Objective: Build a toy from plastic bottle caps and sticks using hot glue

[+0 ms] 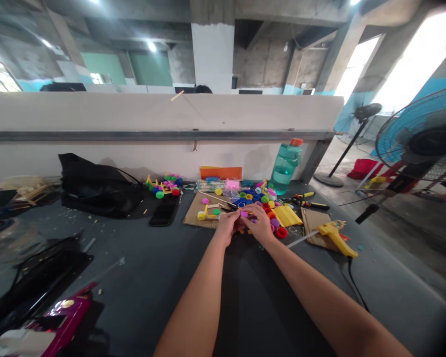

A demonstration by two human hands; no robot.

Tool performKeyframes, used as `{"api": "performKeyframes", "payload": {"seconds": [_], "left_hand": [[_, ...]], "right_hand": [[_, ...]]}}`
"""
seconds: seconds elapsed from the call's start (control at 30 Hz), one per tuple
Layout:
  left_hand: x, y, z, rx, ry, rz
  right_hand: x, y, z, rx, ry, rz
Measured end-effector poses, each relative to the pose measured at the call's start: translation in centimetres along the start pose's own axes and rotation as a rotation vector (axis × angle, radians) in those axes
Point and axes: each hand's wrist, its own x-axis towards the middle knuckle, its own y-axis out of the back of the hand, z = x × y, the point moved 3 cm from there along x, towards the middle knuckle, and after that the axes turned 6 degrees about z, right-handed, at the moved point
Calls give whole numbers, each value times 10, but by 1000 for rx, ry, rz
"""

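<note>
Dark worktop (pixel 141 277) stands against a white partition (pixel 148 111). At the near right corner of the cardboard (pixel 192 212), the left hand (pixel 228 226) and right hand (pixel 260 224) both pinch a small purple piece (pixel 244 213), probably to steady it from two sides. On the cardboard lies a yellow frame (pixel 208 215); just right of it are loose caps (pixel 281 232), perhaps kept near for easy picking. Farther right, a glue gun (pixel 334 235) rests partly on a card (pixel 314 218), maybe against drips. Left of the cardboard lies a phone (pixel 164 210); behind it, rightward, stands a bottle (pixel 282 166).
</note>
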Motion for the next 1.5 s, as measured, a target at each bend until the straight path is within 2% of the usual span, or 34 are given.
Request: {"api": "performKeyframes", "payload": {"seconds": [0.37, 1.0, 1.17, 1.33, 1.5], "left_hand": [[-1, -3, -2, -14, 45, -58], [-2, -4, -3, -70, 108, -58], [-2, -5, -2, -73, 99, -72], [-1, -3, 0, -79, 68, -33], [-1, -3, 0, -42, 42, -14]], "right_hand": [[1, 0, 2, 6, 27, 35], [0, 0, 2, -7, 36, 52], [0, 0, 2, -25, 45, 38], [0, 0, 0, -17, 8, 19], [1, 0, 2, -40, 48, 35]]}}
